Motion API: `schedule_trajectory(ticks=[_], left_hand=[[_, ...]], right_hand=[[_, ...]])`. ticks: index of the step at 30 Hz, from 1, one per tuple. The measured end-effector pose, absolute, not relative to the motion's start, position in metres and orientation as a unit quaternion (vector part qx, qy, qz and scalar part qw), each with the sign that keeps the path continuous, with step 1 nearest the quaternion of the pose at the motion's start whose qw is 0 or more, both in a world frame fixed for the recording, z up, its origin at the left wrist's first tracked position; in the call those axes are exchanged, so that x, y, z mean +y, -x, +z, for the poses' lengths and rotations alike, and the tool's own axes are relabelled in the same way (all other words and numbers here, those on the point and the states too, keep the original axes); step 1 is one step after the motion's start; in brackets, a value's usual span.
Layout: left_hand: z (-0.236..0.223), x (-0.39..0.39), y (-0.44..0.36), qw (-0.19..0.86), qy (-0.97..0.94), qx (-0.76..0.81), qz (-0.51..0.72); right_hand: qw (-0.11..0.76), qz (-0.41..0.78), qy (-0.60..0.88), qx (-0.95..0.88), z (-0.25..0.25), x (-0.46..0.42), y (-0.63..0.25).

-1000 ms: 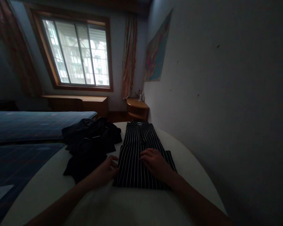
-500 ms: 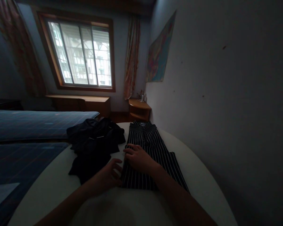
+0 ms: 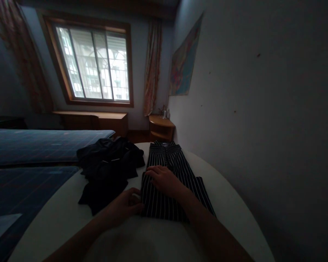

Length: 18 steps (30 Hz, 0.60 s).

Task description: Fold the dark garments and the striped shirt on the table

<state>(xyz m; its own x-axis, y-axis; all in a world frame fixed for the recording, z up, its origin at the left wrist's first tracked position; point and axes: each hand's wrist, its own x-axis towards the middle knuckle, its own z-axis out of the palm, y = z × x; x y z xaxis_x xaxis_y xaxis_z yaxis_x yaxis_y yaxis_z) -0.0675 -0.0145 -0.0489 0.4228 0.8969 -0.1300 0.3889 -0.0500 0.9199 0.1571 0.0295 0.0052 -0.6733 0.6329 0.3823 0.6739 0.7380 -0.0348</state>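
A folded dark shirt with thin white stripes (image 3: 177, 171) lies on a white round table (image 3: 226, 203). My right hand (image 3: 164, 180) rests flat on its left half, fingers stretched out toward the left edge. My left hand (image 3: 127, 203) is curled at the shirt's near left corner, with its fingertips pinching the fabric edge. A crumpled dark garment (image 3: 108, 165) lies just left of the shirt.
A bed with a blue checked cover (image 3: 38, 145) runs along the left. Behind stand a wooden desk (image 3: 98, 120) under a window (image 3: 94, 67) and a corner shelf (image 3: 161, 127). A wall with a map (image 3: 184, 63) closes the right side.
My right hand has slid from the shirt's middle toward its left edge. My left hand has curled in against the shirt's near left corner.
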Motion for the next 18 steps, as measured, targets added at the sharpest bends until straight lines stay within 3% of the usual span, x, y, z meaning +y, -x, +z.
schedule_trajectory(ticks=[6, 9, 12, 18], left_hand=[[-0.055, -0.012, 0.063, 0.478, -0.668, 0.500, 0.275], [-0.050, -0.017, 0.060, 0.352, -0.701, 0.532, 0.318], [-0.043, -0.028, 0.054, 0.185, -0.813, 0.450, 0.321], [-0.044, -0.039, 0.032, 0.030, -0.927, 0.323, 0.190]], right_hand=[[0.126, 0.014, 0.506, -0.853, 0.020, 0.010, -0.209], [0.100, 0.072, 0.508, -0.852, 0.023, -0.021, -0.232], [0.068, 0.114, 0.463, -0.876, 0.019, -0.054, -0.242], [0.012, -0.013, 0.442, -0.897, -0.004, -0.075, -0.234]])
